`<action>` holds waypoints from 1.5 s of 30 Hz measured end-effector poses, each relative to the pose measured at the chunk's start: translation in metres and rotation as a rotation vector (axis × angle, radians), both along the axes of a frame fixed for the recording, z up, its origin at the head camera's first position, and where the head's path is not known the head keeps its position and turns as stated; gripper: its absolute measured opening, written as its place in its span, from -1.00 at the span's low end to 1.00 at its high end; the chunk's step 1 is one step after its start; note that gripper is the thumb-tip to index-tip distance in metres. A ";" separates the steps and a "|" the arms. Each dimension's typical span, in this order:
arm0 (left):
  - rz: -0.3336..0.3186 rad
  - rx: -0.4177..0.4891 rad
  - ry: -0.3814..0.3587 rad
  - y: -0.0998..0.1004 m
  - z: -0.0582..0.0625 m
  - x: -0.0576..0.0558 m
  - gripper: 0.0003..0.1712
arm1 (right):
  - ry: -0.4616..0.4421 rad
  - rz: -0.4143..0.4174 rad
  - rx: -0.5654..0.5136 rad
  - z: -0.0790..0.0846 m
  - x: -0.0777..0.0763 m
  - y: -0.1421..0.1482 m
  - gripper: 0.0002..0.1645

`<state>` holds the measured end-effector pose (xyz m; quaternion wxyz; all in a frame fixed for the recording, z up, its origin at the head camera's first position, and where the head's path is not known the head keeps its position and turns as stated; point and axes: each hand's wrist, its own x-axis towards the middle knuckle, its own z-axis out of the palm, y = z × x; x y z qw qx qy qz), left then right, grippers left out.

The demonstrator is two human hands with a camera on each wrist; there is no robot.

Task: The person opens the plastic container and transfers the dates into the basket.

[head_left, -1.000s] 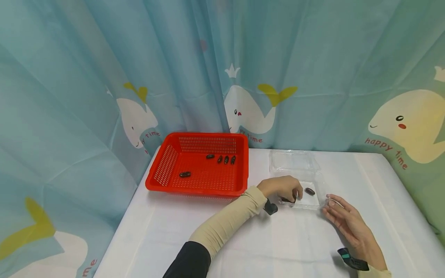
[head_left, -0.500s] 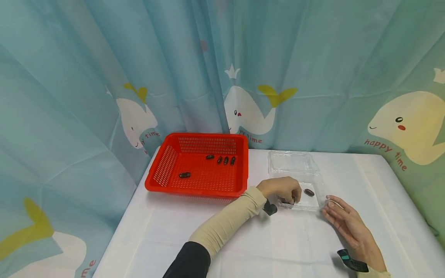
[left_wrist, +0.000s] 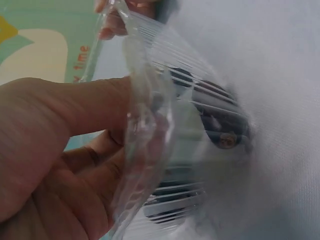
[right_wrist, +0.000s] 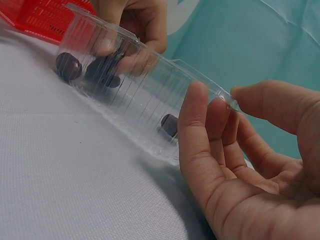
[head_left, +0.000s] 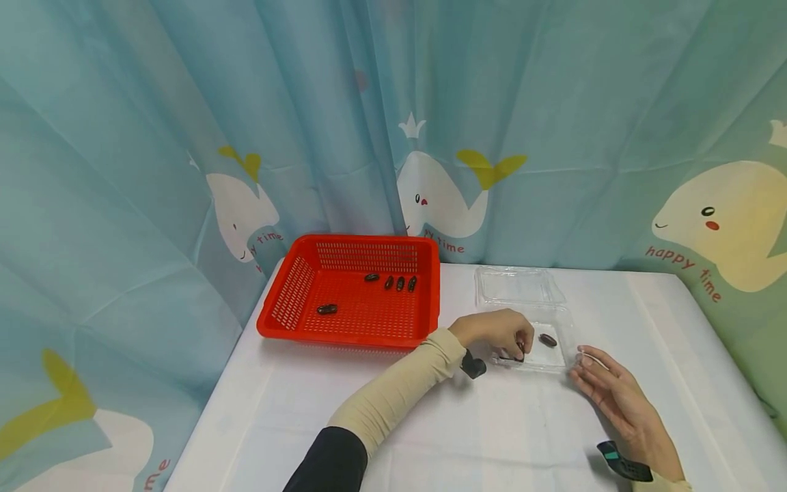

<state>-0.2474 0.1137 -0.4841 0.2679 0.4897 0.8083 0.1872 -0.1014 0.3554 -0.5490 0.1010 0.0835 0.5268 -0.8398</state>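
Observation:
A clear plastic clamshell box (head_left: 541, 366) lies on the white table with its lid folded back. My left hand (head_left: 499, 329) reaches into its left part, pinching a dark brown date (head_left: 520, 347). Through the ribbed wall in the left wrist view, a date (left_wrist: 222, 117) with a pale stem end shows near the fingers. Another date (head_left: 547, 339) rests on the box floor, apart from that hand. At the box's right corner my right hand (head_left: 617, 396) pinches the rim between thumb and fingers; the right wrist view shows this grip closely.
Left of the box stands a red perforated basket (head_left: 363, 339) with several dates inside. The box's clear lid (head_left: 516, 285) lies flat behind it. A blue curtain (head_left: 344, 137) with whale prints hangs along the table's back edge.
My left hand has shifted very slightly within the box, and a date shows more plainly at its fingertips. The right hand, basket and loose date look the same.

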 end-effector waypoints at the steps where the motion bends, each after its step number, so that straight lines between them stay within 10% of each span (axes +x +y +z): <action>1: -0.005 0.016 -0.012 -0.001 0.001 0.000 -0.89 | -0.001 0.000 0.000 0.000 0.000 0.000 -0.62; 20: 0.123 0.206 -0.168 -0.054 0.047 0.008 -0.89 | 0.002 0.034 -0.035 0.001 0.001 0.002 -0.61; 34: 0.483 0.477 -0.576 -0.108 0.065 0.004 -0.75 | 0.014 0.037 -0.054 0.000 0.002 0.000 -0.59; 45: 0.684 0.599 -0.699 -0.154 0.080 -0.012 -0.75 | -0.006 0.014 -0.065 0.001 0.001 0.001 -0.59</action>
